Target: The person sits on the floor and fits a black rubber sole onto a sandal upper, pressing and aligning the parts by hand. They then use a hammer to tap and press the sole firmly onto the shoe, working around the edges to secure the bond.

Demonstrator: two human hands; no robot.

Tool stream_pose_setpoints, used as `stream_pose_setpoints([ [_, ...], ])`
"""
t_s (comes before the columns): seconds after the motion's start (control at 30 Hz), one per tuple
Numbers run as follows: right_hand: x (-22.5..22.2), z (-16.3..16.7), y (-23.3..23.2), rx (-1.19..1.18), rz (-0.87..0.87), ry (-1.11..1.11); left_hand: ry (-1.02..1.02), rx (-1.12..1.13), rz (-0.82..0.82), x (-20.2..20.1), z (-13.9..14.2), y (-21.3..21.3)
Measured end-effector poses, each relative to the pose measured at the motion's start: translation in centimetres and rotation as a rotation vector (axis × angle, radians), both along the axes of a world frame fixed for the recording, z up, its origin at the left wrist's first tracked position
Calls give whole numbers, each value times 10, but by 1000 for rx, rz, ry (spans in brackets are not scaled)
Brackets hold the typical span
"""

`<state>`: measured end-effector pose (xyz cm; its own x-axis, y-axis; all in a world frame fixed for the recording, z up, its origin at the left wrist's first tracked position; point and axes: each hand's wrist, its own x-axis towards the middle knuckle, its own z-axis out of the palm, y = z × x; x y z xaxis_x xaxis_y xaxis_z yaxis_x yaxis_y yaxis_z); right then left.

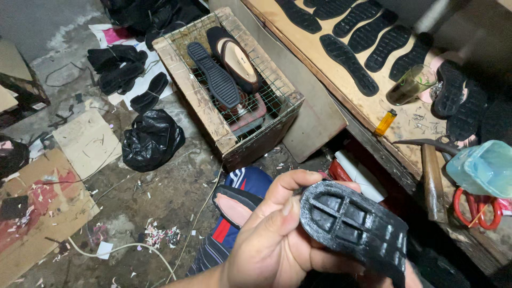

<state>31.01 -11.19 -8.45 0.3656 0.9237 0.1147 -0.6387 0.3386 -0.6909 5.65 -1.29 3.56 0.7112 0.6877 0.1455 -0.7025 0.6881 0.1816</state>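
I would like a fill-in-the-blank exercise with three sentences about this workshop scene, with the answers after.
1. The left hand holds a black shoe sole whose underside has a ______ pattern of ribs.
2. On the wire-topped wooden crate lie a ribbed sole and a ______ beside it.
3. On the workbench, the small lighter is ______ in colour.

Missing words: grid; sandal; orange
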Motion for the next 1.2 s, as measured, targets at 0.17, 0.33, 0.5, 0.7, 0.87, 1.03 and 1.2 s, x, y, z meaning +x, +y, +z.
stream_pose_setpoints([
  [0.17,-20,13,14,-61,-40,-120,88,82,-11,3,8,-4],
  [0.33,-31,30,21,-77,-111,-148,77,87,7,3,7,-4],
  [0.5,-67,58,34,-78,-225,-106,3,39,32,6,2,-4],
  [0.7,-28,64,7,-149,-311,67,414,237,232,-41,-47,19],
  [0.87,27,56,-14,-355,-214,-219,1271,400,955,-117,-124,53],
  [1.03,16,57,-12,-716,-186,-338,1044,130,219,-129,-186,33],
  [1.2,-7,31,-22,-234,185,164,903,170,534,-89,-192,26],
])
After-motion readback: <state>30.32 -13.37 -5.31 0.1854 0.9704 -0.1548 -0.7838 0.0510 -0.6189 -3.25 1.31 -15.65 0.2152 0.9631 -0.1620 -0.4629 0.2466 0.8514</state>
